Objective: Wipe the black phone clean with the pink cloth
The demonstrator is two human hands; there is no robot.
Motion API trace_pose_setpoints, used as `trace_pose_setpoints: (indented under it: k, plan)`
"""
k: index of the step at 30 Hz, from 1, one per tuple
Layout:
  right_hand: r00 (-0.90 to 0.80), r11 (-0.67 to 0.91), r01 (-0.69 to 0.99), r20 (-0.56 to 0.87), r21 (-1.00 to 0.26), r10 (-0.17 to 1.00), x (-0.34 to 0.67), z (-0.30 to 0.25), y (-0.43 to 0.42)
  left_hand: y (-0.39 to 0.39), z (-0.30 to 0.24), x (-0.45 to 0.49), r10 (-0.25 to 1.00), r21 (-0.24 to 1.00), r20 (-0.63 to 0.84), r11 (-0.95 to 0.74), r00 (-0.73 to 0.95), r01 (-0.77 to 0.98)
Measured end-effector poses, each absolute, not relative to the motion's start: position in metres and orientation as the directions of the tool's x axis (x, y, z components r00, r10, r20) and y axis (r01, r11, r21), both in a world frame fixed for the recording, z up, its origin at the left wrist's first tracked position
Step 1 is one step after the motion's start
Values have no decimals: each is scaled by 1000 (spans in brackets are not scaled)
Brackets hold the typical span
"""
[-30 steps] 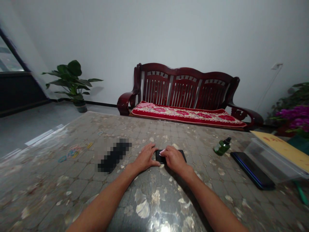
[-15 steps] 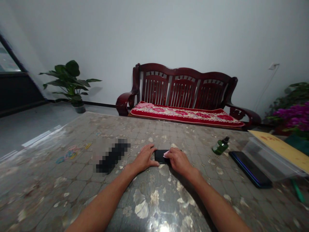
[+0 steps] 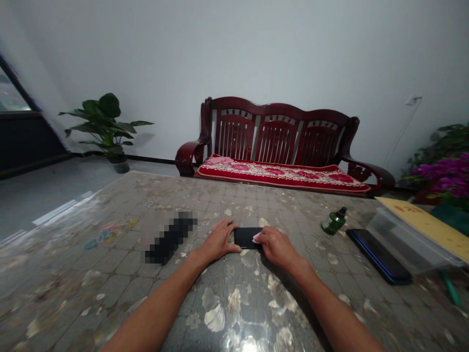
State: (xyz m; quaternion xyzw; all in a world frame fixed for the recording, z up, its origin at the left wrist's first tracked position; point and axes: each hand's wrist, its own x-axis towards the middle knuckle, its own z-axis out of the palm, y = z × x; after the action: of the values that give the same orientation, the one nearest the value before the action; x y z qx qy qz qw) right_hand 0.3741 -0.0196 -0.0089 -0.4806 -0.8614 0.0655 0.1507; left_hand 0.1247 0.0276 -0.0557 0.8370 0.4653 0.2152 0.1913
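A black phone lies flat on the table, its long side running left to right. My left hand rests at its left end, thumb along the near edge and fingers at the far edge, gripping it. Pinched in the fingers of my right hand is a small pinkish-white cloth, pressed on the phone's dark surface. The right end of the phone is hidden under that hand.
Left of my hands lies a blurred-out dark object, then several coloured bands. To the right stand a green bottle, a larger phone and a clear plastic box. Beyond the table is a wooden bench.
My right hand has slid a little to the right across the phone with the cloth. My left hand and the phone have stayed in place.
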Motion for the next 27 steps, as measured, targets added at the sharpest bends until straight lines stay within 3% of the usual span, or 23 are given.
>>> trace_pose_setpoints:
  k: [4, 12, 18, 27]
  plan:
    - [-552, 593, 758, 219, -270, 805, 373, -10, -24, 28, -55, 125, 861, 531, 189, -494, 471, 689]
    - [-374, 408, 875, 173, -261, 911, 392, -7, -27, 27, -51, 126, 863, 541, 182, -489, 472, 684]
    - [-446, 469, 847, 144, -252, 883, 374, -8, -30, 26, -51, 126, 869, 535, 167, -477, 466, 698]
    - [-366, 402, 875, 174, -270, 914, 393, -6, -21, 25, -46, 127, 867, 537, 160, -478, 472, 695]
